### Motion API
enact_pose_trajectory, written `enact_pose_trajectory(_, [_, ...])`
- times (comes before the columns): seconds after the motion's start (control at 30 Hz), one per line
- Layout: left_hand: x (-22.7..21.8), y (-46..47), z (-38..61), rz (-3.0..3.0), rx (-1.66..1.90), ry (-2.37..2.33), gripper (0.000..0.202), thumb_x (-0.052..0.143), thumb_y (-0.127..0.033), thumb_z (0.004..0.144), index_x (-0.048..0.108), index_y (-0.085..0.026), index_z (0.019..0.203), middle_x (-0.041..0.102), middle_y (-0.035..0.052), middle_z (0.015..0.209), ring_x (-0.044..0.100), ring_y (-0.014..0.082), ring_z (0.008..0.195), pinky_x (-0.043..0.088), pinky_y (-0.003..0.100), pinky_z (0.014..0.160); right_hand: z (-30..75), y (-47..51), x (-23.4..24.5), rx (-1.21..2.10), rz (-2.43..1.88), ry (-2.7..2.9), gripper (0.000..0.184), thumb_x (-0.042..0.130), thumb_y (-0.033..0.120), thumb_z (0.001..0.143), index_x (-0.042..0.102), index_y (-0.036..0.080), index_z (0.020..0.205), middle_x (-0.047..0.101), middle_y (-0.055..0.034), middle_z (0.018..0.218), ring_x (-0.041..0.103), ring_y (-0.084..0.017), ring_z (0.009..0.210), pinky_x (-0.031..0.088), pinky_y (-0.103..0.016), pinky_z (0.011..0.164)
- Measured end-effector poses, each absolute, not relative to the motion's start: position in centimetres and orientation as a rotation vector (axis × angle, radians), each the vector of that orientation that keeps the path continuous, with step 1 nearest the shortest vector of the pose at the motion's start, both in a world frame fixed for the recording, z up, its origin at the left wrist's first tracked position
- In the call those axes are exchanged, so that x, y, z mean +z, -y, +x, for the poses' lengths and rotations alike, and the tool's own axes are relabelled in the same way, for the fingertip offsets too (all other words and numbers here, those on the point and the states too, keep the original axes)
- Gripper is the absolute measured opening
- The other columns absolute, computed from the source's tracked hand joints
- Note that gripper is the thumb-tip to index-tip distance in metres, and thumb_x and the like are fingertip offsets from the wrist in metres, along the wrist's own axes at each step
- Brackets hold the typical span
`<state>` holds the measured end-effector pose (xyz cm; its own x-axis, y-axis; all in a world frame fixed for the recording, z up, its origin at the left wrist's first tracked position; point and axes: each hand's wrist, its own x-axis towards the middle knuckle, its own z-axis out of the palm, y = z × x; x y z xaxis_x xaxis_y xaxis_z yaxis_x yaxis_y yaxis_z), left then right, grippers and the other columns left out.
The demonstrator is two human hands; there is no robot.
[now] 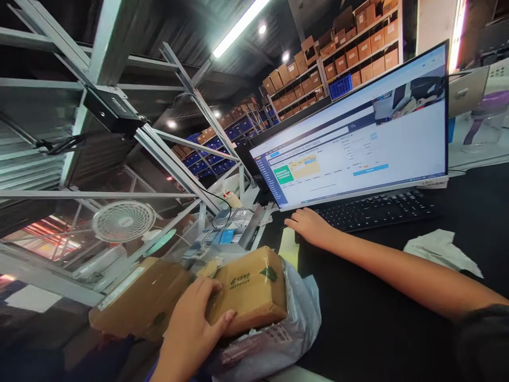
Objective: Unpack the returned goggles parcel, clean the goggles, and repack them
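My left hand [194,323] grips the near left end of a small brown cardboard box [250,289], thumb along its front and fingers over the top. Green printing shows on the box's upper face. Under and behind it lies a grey plastic mailing bag [304,313]. My right hand [308,225] reaches across to the left end of a black keyboard [374,209], its fingers stretched out and low, holding nothing that I can see. Just below those fingertips lies a yellow slip [289,246].
A large monitor [358,138] stands behind the keyboard. Left of the small box is a larger carton [147,297]. White crumpled paper [441,249] lies beside my right forearm. A metal frame [178,170] and a fan [125,220] are at the left; stocked shelves [358,53] stand behind.
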<state>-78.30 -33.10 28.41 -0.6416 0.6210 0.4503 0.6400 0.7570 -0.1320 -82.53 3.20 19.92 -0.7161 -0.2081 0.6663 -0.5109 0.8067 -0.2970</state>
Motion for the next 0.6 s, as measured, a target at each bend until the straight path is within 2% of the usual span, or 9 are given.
enact_pose_trajectory(0.13, [28.2,33.1,-78.9,-0.866,-0.085,2.469,0.037,0.062,-0.054,0.077,0.06,-0.021,0.095,0.069,0.0087,0.093,0.066,0.0297,0.085,0.051,0.043,0.076,-81.1,-2.2,20.0,0.989,0.394,2.331,0.021,0.045,0.016,0.098,0.064,0.012,0.103,0.065,-0.0114,0.095,0.058,-0.024,0.091,0.042,-0.036,0.082])
enact_pose_trajectory(0.27, [28.6,32.2,-79.0,-0.833,-0.122,2.569,0.04,0.059,-0.061,0.079,0.057,-0.022,0.083,0.067,0.0054,0.082,0.064,0.027,0.077,0.049,0.039,0.07,-80.7,0.3,21.7,1.412,0.382,2.281,0.017,0.048,0.024,0.098,0.063,0.015,0.099,0.065,-0.0033,0.085,0.06,-0.017,0.078,0.044,-0.028,0.069])
enact_pose_trajectory(0.37, [29.1,31.6,-78.6,-0.797,-0.177,2.599,0.041,0.056,-0.063,0.081,0.054,-0.022,0.077,0.062,0.0038,0.076,0.06,0.0248,0.071,0.048,0.037,0.067,-81.2,3.2,22.8,1.661,0.431,2.217,0.018,0.06,0.032,0.092,0.063,0.017,0.101,0.065,-0.001,0.086,0.059,-0.016,0.076,0.043,-0.025,0.066])
enact_pose_trajectory(0.47, [29.2,31.5,-78.0,-0.764,-0.221,2.576,0.041,0.055,-0.062,0.083,0.051,-0.022,0.072,0.06,0.0032,0.073,0.058,0.0236,0.069,0.048,0.036,0.066,-81.8,5.8,22.7,1.845,0.519,2.181,0.024,0.071,0.034,0.083,0.064,0.018,0.099,0.064,0.0003,0.086,0.058,-0.016,0.076,0.042,-0.025,0.067])
enact_pose_trajectory(0.6, [28.9,31.8,-77.7,-0.763,-0.29,2.503,0.036,0.055,-0.057,0.084,0.053,-0.022,0.077,0.06,0.0042,0.077,0.058,0.0225,0.071,0.049,0.035,0.066,-82.2,7.5,21.5,2.006,0.551,2.135,0.023,0.059,0.039,0.088,0.063,0.016,0.087,0.06,0.0001,0.08,0.054,-0.016,0.079,0.04,-0.026,0.068])
